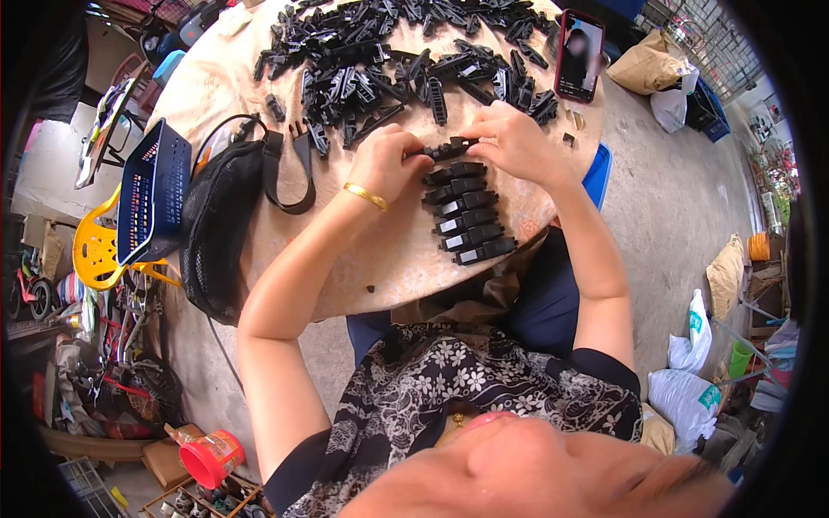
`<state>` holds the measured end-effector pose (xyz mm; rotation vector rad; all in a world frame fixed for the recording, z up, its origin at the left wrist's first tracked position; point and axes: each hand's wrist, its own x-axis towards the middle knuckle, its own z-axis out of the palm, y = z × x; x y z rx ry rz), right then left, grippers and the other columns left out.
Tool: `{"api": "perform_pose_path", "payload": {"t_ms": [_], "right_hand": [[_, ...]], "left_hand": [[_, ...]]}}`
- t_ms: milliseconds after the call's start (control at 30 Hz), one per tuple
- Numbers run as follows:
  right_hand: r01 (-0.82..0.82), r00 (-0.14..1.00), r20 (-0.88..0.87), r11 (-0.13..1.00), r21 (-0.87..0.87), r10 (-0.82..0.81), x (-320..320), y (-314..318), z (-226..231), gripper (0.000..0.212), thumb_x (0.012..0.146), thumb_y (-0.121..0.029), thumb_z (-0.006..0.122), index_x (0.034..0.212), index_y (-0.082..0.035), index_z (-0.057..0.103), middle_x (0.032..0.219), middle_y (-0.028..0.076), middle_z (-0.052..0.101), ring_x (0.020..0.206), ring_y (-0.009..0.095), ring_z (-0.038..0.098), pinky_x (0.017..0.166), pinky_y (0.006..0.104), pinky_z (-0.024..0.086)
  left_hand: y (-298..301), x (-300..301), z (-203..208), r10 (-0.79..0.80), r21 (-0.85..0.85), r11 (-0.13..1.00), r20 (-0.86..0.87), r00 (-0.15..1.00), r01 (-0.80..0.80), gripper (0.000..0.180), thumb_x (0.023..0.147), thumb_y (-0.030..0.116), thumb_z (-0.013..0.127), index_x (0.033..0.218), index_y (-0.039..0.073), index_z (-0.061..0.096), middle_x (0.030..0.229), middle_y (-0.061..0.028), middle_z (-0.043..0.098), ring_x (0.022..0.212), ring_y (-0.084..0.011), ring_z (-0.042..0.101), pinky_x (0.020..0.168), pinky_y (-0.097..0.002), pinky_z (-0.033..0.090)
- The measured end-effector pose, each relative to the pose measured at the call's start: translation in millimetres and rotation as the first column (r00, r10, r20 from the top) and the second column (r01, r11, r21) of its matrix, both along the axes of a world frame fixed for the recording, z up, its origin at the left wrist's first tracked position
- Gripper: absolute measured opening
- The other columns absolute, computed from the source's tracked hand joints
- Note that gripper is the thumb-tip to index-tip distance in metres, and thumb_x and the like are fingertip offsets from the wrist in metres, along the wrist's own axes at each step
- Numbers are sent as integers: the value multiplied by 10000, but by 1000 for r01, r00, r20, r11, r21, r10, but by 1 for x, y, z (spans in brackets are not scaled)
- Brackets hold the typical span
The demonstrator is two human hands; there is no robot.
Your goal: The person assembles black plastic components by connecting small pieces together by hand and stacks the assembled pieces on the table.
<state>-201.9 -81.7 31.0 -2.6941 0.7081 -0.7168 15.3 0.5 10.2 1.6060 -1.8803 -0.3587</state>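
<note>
Both bare hands are at the middle of a rounded counter [345, 274] with a pale, flower-patterned cover. The left hand [386, 166], a gold-coloured bracelet [366, 197] at its wrist, has its fingers closed on the left end of a small black plastic part [447, 150]; the right hand [509, 142] pinches the right end between thumb and fingers. That part lies between the hands, just beyond a neat column of black plastic blocks [466, 203] — several with pale grey faces — that runs toward the person.

Farther across the counter spreads a loose heap of slim black plastic clips [363, 86]. A phone in a dark red case [579, 59] stands at the right of the heap, its screen lit. On the left lies a black mesh bag [216, 229] with a strap, beside a dark blue perforated plastic basket [158, 194] on a yellow plastic stool [93, 246].
</note>
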Motion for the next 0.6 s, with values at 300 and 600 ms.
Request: {"api": "perform_pose_path", "payload": {"t_ms": [300, 600], "right_hand": [[-142, 988, 68, 990, 22, 140, 10, -1, -11, 233, 705, -154, 687, 909, -41, 702, 865, 94, 627, 871, 287, 582, 766, 362, 473], [-218, 970, 10, 850, 480, 243, 1, -2, 11, 210, 798, -190, 708, 938, -34, 707, 814, 68, 678, 655, 110, 582, 584, 269, 464]], "left_hand": [[-6, -4, -4, -117, -126, 986, -25, 993, 113, 187, 697, 137, 769, 827, 26, 693, 786, -102, 601, 701, -241, 609, 641, -315, 490], [-14, 31, 2, 293, -393, 909, 361, 885, -141, 264, 707, 295, 749, 862, 96, 674, 905, -71, 591, 920, -262, 523, 763, -362, 449]]}}
